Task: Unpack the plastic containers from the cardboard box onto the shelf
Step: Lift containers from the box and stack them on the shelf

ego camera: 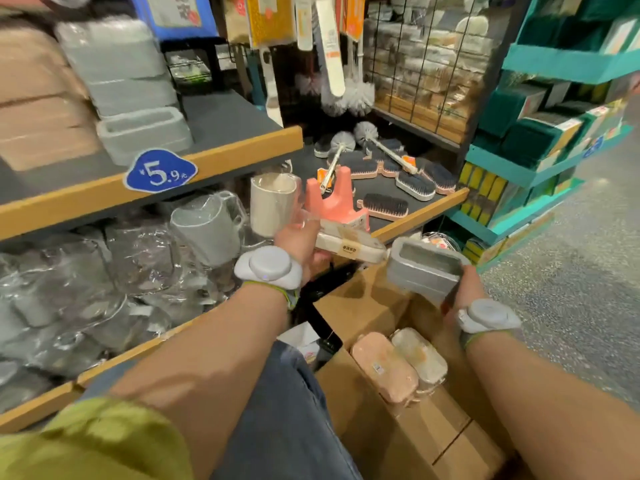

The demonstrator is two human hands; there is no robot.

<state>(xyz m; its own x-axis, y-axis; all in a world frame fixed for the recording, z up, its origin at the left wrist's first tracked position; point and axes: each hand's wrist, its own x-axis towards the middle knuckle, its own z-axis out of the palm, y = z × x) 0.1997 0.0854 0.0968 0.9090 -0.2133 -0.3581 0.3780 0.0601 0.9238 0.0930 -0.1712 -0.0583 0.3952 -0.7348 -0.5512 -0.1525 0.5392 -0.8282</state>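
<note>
At the near lower right, an open cardboard box (363,306) is seen, in which a pink container (384,367) and a cream container (420,355) lie side by side. Above the box, a grey container (420,268) is gripped at its near end by the right hand (462,289), fingers closed around it. Just left of it, a cream-lidded pack (349,242) with a pink item (334,199) on top is clasped from beneath by the left hand (299,242). White bands are worn on both wrists. Beyond the left hand, wrapped mugs (207,230) are stacked on the lower shelf (114,358). On the upper shelf (221,154), a further grey container (145,133) is placed beside a blue price tag (161,172). Farther back, brushes (408,181) are laid out.
</note>
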